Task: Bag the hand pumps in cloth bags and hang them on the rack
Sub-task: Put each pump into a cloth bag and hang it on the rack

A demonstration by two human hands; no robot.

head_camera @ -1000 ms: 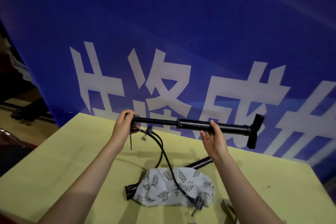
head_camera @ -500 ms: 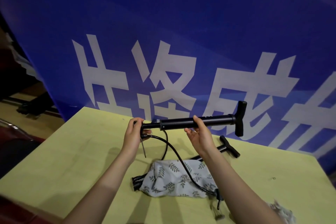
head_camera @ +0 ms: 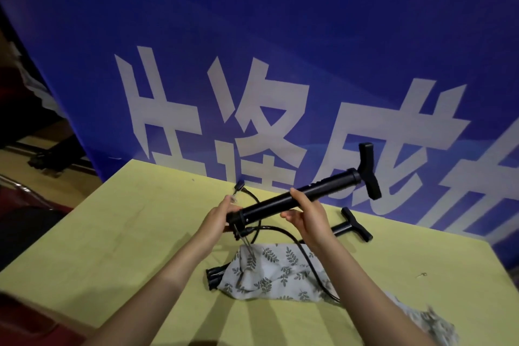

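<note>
I hold a black hand pump [head_camera: 323, 188] in the air above the yellow table [head_camera: 112, 233], tilted with its T-handle up to the right. My left hand [head_camera: 217, 216] grips the base end. My right hand [head_camera: 306, 215] wraps the middle of the barrel. Its black hose [head_camera: 309, 261] hangs down and trails over a leaf-print cloth bag [head_camera: 280, 272] lying flat on the table. A second black pump [head_camera: 352, 226] lies under that bag, its T-handle sticking out to the right and its base out to the left.
A blue banner [head_camera: 280, 64] with large white characters stands right behind the table's far edge. Another piece of leaf-print cloth [head_camera: 427, 320] lies by my right forearm near the front right. To the left the floor and dark furniture show beyond the table edge.
The pump's piston rod has been pushed into the barrel, so the pump is shorter. It has gone from level to tilted, handle end higher. The second pump's handle has come into sight.
</note>
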